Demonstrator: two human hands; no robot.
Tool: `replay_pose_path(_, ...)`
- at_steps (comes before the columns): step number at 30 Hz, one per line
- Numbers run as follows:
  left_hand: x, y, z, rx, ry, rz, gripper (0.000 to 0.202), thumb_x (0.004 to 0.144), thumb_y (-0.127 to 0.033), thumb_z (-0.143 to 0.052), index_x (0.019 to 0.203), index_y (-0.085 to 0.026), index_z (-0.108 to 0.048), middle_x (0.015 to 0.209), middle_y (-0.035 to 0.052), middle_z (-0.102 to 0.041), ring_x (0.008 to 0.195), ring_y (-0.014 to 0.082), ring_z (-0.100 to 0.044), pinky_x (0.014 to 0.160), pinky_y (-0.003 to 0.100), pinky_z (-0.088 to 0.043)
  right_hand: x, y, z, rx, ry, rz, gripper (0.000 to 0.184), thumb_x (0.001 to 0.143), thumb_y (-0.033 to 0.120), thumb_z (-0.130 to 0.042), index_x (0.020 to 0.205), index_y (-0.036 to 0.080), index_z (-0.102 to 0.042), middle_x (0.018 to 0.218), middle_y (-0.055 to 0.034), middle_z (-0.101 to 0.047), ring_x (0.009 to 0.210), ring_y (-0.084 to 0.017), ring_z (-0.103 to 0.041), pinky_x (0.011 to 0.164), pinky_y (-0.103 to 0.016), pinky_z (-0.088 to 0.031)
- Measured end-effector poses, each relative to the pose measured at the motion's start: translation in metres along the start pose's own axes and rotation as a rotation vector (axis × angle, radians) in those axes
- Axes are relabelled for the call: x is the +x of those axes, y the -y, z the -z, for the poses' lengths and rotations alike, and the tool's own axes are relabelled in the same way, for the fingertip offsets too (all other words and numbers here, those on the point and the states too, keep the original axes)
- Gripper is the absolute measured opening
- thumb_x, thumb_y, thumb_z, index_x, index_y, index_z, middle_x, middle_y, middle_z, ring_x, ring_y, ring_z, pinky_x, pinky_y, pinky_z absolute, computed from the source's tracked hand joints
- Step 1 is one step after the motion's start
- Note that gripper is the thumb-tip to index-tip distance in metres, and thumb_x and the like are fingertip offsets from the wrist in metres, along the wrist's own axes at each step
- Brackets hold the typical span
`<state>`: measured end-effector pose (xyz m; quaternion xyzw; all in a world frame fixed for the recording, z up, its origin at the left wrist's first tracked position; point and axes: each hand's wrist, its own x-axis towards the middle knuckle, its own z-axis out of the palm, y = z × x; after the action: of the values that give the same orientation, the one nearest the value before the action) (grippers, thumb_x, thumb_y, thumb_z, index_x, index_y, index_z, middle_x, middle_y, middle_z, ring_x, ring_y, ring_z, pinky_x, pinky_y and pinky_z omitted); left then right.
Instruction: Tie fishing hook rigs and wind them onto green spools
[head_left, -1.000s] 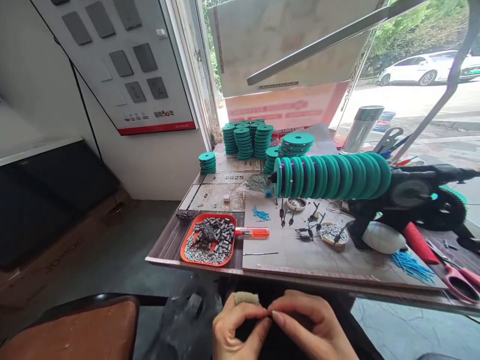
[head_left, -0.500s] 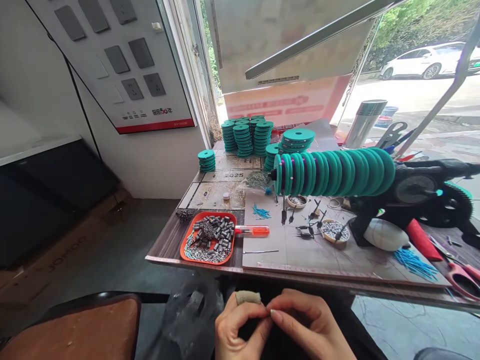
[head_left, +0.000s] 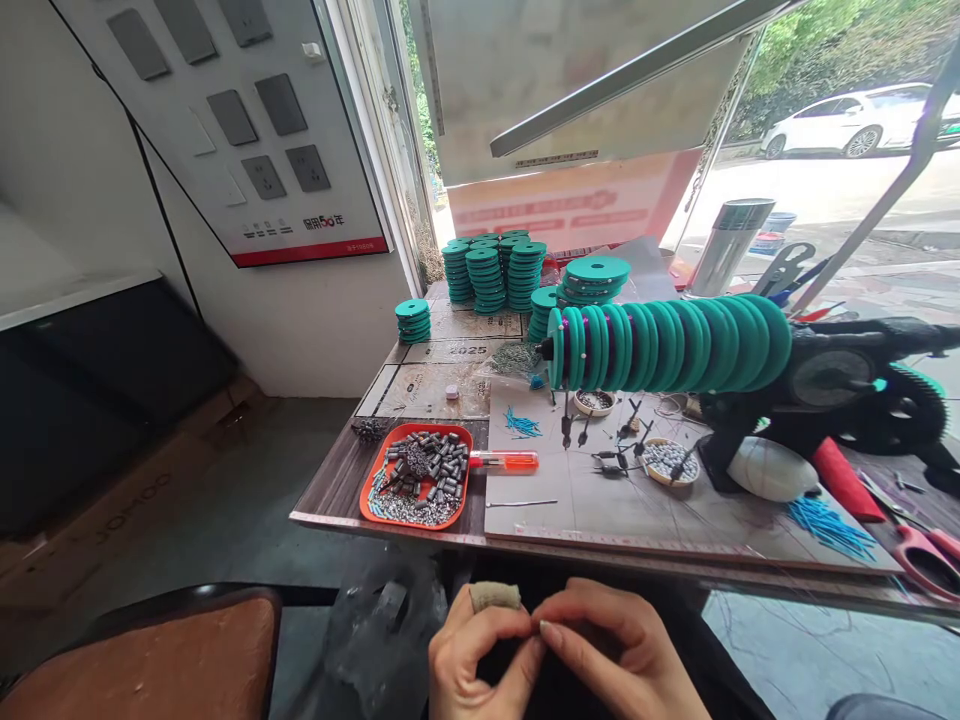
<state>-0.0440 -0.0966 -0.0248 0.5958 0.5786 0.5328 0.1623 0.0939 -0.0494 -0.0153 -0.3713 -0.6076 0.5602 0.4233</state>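
Below the table's front edge, my left hand (head_left: 480, 655) and my right hand (head_left: 619, 645) meet at the fingertips. Each is closed in a pinch, thumb against forefinger. Whatever lies between the fingertips is too small to make out. A tan wrap covers one finger of my left hand. Nearest on the table is an orange tray (head_left: 365, 500) holding dark cylindrical weights and small silvery pieces. Beside it lie an orange-handled screwdriver (head_left: 510, 460) and a thin metal rod (head_left: 523, 503).
A black winding machine (head_left: 832, 375) carries a row of green spools (head_left: 667, 345). More green spools (head_left: 486, 280) stand stacked at the back. Small dishes of beads (head_left: 671, 462), blue strips (head_left: 831, 528) and red-handled scissors (head_left: 926, 560) lie on the table. A brown chair (head_left: 150, 665) is at left.
Both hands stay pinched together at nearly the same spot, with only a very slight shift to the left. Nothing on the table has moved.
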Motion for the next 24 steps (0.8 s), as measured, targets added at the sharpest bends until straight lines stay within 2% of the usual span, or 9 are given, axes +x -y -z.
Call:
replay_pose_path(4, 0.0006, 0.0014, 0.0019, 0.107, -0.007, -0.099, 0.004, 0.078, -0.018, -0.064, 0.074, -0.020, -0.064, 0.070, -0.0001, -0.059, 0.064, 0.0100, -0.058, 0.056, 0.018, -0.046, 0.0031, 0.0069, 0.0071, -0.172, 0.109, 0.108, 0.020, 0.083, 0.031, -0.057, 0.079, 0.020, -0.072, 0.062, -0.0035, -0.061, 0.056, -0.013, -0.056, 0.053, -0.020, -0.043)
replay_pose_path(9, 0.0031, 0.0006, 0.0049, 0.222, -0.031, -0.255, 0.006, 0.076, -0.014, -0.063, 0.074, -0.019, -0.063, 0.072, 0.0019, -0.060, 0.067, 0.0119, -0.056, 0.058, 0.020, -0.047, 0.0037, 0.0062, 0.0078, -0.266, 0.141, 0.167, 0.019, 0.082, 0.026, -0.056, 0.074, 0.016, -0.070, 0.058, -0.0027, -0.056, 0.051, -0.011, -0.053, 0.047, -0.018, -0.038)
replay_pose_path(20, 0.0007, -0.0007, 0.0076, 0.358, -0.040, -0.303, 0.009, 0.076, -0.013, -0.060, 0.072, -0.020, -0.063, 0.075, 0.0044, -0.062, 0.071, 0.0156, -0.058, 0.061, 0.025, -0.049, 0.0014, 0.0051, 0.0039, -0.299, 0.117, 0.168, 0.019, 0.080, 0.022, -0.054, 0.066, 0.016, -0.067, 0.054, -0.0009, -0.054, 0.048, -0.010, -0.051, 0.045, -0.018, -0.036)
replay_pose_path(24, 0.0001, -0.0012, 0.0063, 0.390, -0.046, -0.324, 0.010, 0.075, -0.011, -0.060, 0.072, -0.020, -0.063, 0.076, 0.0039, -0.063, 0.073, 0.0156, -0.057, 0.063, 0.025, -0.049, 0.0022, 0.0054, 0.0051, -0.338, 0.173, 0.198, 0.018, 0.079, 0.020, -0.054, 0.067, 0.016, -0.066, 0.055, -0.0011, -0.057, 0.048, -0.010, -0.052, 0.046, -0.017, -0.038)
